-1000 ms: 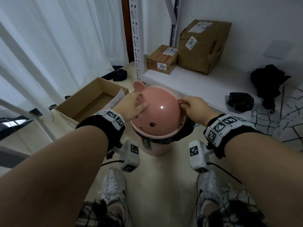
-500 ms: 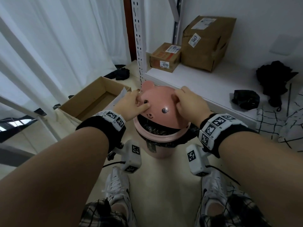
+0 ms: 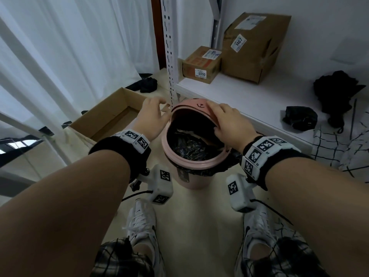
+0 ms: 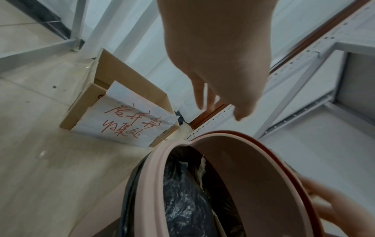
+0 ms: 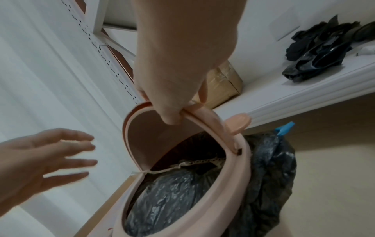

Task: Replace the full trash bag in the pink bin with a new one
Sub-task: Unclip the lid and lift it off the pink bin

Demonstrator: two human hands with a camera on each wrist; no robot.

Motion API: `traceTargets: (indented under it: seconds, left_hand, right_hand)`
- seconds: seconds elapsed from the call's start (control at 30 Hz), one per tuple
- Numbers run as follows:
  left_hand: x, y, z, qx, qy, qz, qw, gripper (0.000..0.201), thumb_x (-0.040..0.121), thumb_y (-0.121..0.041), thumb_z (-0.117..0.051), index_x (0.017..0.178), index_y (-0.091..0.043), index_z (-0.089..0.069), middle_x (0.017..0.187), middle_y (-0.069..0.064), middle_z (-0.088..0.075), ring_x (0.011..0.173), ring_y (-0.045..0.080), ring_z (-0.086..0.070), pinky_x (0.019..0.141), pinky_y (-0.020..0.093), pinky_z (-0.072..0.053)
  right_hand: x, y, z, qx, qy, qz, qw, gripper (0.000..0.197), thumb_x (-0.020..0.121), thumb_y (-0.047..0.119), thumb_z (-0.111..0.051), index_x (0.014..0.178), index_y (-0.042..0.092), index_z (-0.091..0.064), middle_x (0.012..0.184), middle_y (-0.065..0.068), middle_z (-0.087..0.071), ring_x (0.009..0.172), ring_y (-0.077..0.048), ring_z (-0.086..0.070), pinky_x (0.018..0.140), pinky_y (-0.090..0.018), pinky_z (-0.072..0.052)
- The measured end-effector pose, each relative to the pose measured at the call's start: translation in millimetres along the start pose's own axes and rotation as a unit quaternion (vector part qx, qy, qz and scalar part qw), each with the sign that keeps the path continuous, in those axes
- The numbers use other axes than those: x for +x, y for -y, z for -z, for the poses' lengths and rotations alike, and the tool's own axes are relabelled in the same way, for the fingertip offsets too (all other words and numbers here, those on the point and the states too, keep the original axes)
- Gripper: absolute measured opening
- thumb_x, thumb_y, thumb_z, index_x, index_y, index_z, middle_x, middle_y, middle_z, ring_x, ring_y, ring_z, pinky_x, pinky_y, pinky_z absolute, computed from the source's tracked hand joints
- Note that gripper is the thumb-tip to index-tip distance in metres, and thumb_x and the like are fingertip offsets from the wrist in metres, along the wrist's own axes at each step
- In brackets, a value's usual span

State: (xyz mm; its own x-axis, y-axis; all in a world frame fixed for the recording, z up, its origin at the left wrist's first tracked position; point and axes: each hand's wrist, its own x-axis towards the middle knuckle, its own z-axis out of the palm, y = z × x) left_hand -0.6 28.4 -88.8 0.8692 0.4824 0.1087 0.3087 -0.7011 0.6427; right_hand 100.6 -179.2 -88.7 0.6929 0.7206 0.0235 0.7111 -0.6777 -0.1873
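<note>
The pink bin [image 3: 191, 179] stands on the floor between my feet and the shelf. Its domed lid [image 3: 191, 105] with a drawn face is tipped back on its hinge. My right hand [image 3: 227, 121] grips the lid's rim [image 5: 205, 112], thumb inside and fingers over the top. A full black trash bag [image 3: 189, 146] fills the bin, its edge folded over the rim [image 5: 270, 168]. My left hand [image 3: 152, 116] hovers just left of the lid with fingers spread, touching nothing; the same left hand [image 5: 56, 158] shows in the right wrist view.
An open cardboard box [image 3: 107, 116] with a handwritten paper sheet [image 4: 125, 118] sits on the floor to the left. A white shelf [image 3: 249, 96] behind the bin carries two cardboard parcels [image 3: 201, 64] and crumpled black bags [image 3: 300, 117]. White curtains [image 3: 69, 47] hang at left.
The lid has swung from closed to tipped fully back, exposing the black bag. My right hand moved with it onto the rim; my left hand came off the lid to the left.
</note>
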Motion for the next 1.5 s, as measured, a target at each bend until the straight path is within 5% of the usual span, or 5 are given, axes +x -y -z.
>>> traceTargets:
  seconds: [0.17, 0.43, 0.53, 0.63, 1.5]
  left_hand:
    - [-13.5, 16.7, -17.5, 0.136, 0.145, 0.151, 0.968, 0.041, 0.093, -0.038, -0.052, 0.106, 0.0, -0.059, 0.105, 0.016, -0.063, 0.094, 0.031, -0.063, 0.077, 0.034, -0.049]
    - [-16.0, 18.2, -48.5, -0.163, 0.187, 0.342, 0.906, 0.021, 0.085, -0.017, -0.069, 0.073, -0.003, -0.057, 0.049, 0.009, -0.064, 0.052, 0.019, -0.06, 0.074, 0.033, -0.058]
    - [-15.2, 7.1, -45.0, -0.21, 0.217, 0.34, 0.891, 0.035, 0.089, -0.021, -0.064, 0.061, -0.007, -0.048, 0.034, 0.0, -0.051, 0.042, 0.013, -0.047, 0.048, 0.02, -0.045]
    - [-12.1, -5.8, -46.2, -0.273, 0.209, 0.317, 0.884, 0.036, 0.092, -0.025, -0.059, 0.062, -0.01, -0.047, 0.04, -0.001, -0.047, 0.038, 0.007, -0.043, 0.04, 0.012, -0.043]
    - [-15.2, -23.9, -44.6, -0.257, 0.168, 0.283, 0.909, 0.029, 0.093, -0.035, -0.054, 0.076, -0.012, -0.054, 0.071, 0.003, -0.058, 0.061, 0.015, -0.055, 0.065, 0.026, -0.052]
  right_hand:
    - [1.9, 8.4, -6.4, 0.01, -0.025, -0.016, 0.999, 0.072, 0.085, 0.006, -0.049, 0.148, 0.022, -0.018, 0.144, -0.012, -0.035, 0.123, -0.037, -0.042, 0.095, -0.047, -0.046]
    - [-5.3, 11.6, -10.9, -0.127, -0.128, 0.115, 0.977, 0.054, 0.078, 0.017, -0.067, 0.128, 0.013, -0.048, 0.125, -0.019, -0.051, 0.111, -0.037, -0.05, 0.093, -0.046, -0.042]
    - [-9.3, 27.1, -18.3, -0.11, 0.019, 0.183, 0.977, 0.045, 0.082, 0.041, -0.065, 0.112, 0.008, -0.055, 0.112, -0.014, -0.053, 0.099, -0.032, -0.054, 0.079, -0.038, -0.045]
    - [-9.6, 35.0, -29.1, -0.1, 0.152, 0.106, 0.978, 0.047, 0.085, 0.046, -0.059, 0.111, 0.007, -0.053, 0.112, -0.012, -0.051, 0.098, -0.03, -0.056, 0.076, -0.037, -0.047]
    - [2.1, 35.6, -12.4, -0.066, 0.102, 0.053, 0.991, 0.029, 0.09, 0.027, -0.053, 0.109, 0.005, -0.053, 0.114, -0.015, -0.058, 0.102, -0.033, -0.058, 0.071, -0.034, -0.038]
